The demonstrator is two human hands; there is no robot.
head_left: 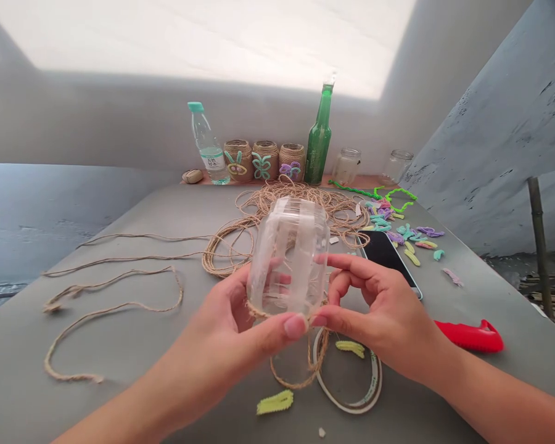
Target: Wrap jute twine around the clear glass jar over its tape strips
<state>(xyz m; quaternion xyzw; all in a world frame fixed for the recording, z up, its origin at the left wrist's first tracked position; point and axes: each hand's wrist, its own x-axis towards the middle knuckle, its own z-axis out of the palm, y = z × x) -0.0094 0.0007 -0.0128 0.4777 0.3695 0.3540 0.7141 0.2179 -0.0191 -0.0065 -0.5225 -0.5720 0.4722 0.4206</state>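
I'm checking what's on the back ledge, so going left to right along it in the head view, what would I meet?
Small tan object, water bottle, twine jar, second twine jar, third twine jar, green bottle, glass jar, second glass jar.

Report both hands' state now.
Left hand: closed, holding the glass jar near its base.
Right hand: closed, holding the same jar, thumb by the twine.
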